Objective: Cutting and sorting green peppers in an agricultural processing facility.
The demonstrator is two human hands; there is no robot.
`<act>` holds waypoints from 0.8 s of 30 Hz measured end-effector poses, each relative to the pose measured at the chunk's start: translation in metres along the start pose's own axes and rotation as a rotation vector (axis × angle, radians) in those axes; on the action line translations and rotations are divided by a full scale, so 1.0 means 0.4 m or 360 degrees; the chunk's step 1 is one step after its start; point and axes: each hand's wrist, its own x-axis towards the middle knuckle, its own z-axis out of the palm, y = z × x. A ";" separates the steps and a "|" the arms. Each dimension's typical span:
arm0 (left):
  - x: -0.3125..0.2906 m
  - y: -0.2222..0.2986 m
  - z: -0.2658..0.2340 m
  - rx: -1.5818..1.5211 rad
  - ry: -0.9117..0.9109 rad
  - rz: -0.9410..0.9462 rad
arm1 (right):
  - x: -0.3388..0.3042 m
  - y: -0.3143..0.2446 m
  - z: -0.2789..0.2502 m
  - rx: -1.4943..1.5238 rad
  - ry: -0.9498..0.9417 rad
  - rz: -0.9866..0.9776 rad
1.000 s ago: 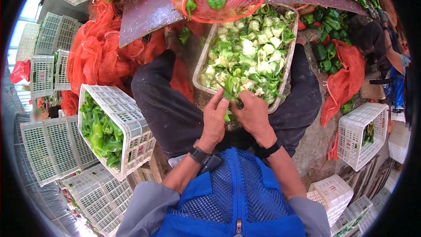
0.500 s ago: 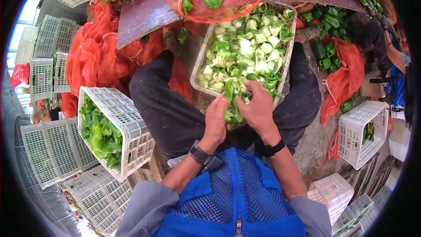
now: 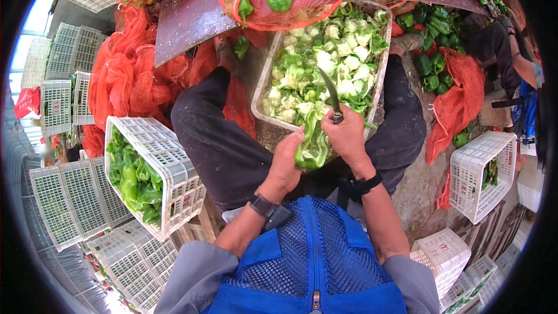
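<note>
- Left of frame: we've got a white crate (image 3: 152, 139) of green peppers (image 3: 133, 180) near the leg (image 3: 209, 122); a knee bump could spill it.
- Centre: our left hand (image 3: 286, 160) is clamped on a cut pepper (image 3: 314, 139) by the tray (image 3: 266, 70)'s lower rim; if that loosens, it could slip.
- Just right: our right hand (image 3: 346, 135)'s wrapped round a knife (image 3: 332, 94), blade up; a careless twist could nick the other hand.
</note>
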 end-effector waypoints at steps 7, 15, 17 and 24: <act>-0.030 0.049 0.018 -0.0293 -0.0335 -0.0149 | 0.042 -0.037 -0.061 0.0857 0.0346 0.0546; -0.035 0.092 0.028 -0.0176 -0.0421 0.0061 | 0.000 -0.079 -0.073 0.0388 -0.0048 0.0296; -0.030 0.097 0.026 -0.0159 -0.0434 0.0069 | -0.012 -0.094 -0.063 0.0384 -0.0062 0.0364; 0.032 0.165 0.025 0.1570 0.0285 0.1431 | -0.027 -0.054 -0.075 0.0574 0.0111 0.0454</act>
